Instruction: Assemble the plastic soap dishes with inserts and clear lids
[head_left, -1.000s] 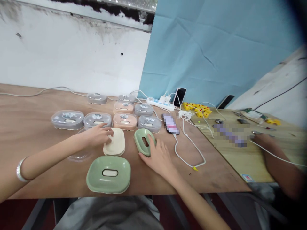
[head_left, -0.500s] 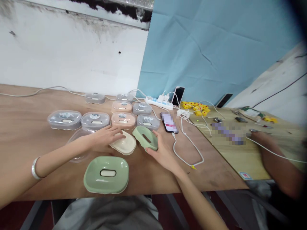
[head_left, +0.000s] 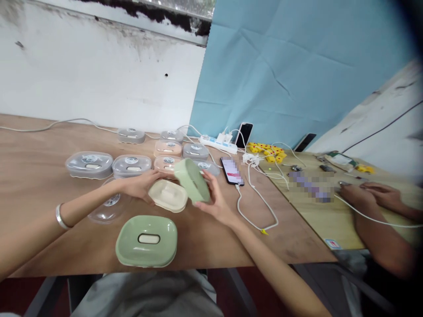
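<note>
My right hand [head_left: 216,200] grips a light green oval plastic tray [head_left: 193,180], which looks like part of a soap box. The tray is tilted up on its side just above a cream oval base [head_left: 168,195]. My left hand [head_left: 142,186] is closed on the left edge of that base, its fingertips partly out of sight. A clear lid [head_left: 105,210] with a round sticker lies under and beside my left forearm. Near the table's front edge sits another green soap box part [head_left: 148,248] with a whitish bar in its middle slot.
Several lidded boxes, grey [head_left: 89,164] and peach [head_left: 168,148], stand toward the wall. A phone [head_left: 232,171] on a white cable [head_left: 276,220] lies to the right, by a power strip [head_left: 218,144]. Another person's hands [head_left: 370,193] are at the adjoining table.
My right hand has lifted the green tray, tilted it and brought it left over the cream base. My left hand has shifted from the base's top to its left edge.
</note>
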`<act>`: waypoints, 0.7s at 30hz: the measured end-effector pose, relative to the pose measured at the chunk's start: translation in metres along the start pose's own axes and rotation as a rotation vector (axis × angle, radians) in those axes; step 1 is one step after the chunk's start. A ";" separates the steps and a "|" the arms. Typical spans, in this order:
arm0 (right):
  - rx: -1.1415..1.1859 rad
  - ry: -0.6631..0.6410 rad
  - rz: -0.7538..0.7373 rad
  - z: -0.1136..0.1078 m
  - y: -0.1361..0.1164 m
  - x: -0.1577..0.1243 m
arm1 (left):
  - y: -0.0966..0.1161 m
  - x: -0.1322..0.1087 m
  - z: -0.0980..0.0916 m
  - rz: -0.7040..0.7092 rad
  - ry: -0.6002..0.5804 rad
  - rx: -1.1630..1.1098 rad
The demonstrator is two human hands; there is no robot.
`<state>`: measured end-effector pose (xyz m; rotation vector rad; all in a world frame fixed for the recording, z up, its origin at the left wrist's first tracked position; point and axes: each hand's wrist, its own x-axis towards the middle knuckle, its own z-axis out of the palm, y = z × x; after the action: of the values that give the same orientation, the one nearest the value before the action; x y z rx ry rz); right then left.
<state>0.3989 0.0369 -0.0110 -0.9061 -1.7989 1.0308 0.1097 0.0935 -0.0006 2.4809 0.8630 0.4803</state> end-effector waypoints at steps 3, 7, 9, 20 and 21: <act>-0.123 -0.221 -0.066 0.001 -0.002 0.013 | 0.000 -0.003 0.004 -0.073 -0.014 -0.196; -0.064 -0.333 -0.056 0.007 0.002 0.029 | 0.004 -0.009 0.005 -0.135 0.068 -0.465; 0.028 -0.323 -0.052 0.011 0.008 0.034 | 0.007 -0.010 0.003 -0.174 0.143 -0.579; 0.448 -0.184 0.049 0.052 -0.004 0.020 | 0.068 -0.008 0.020 -0.279 0.717 -1.076; 0.449 -0.180 0.050 0.055 -0.009 0.018 | 0.075 -0.009 0.020 -0.285 0.741 -1.125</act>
<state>0.3406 0.0335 -0.0138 -0.5971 -1.5940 1.5114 0.1486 0.0295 0.0205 1.1184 0.8244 1.3556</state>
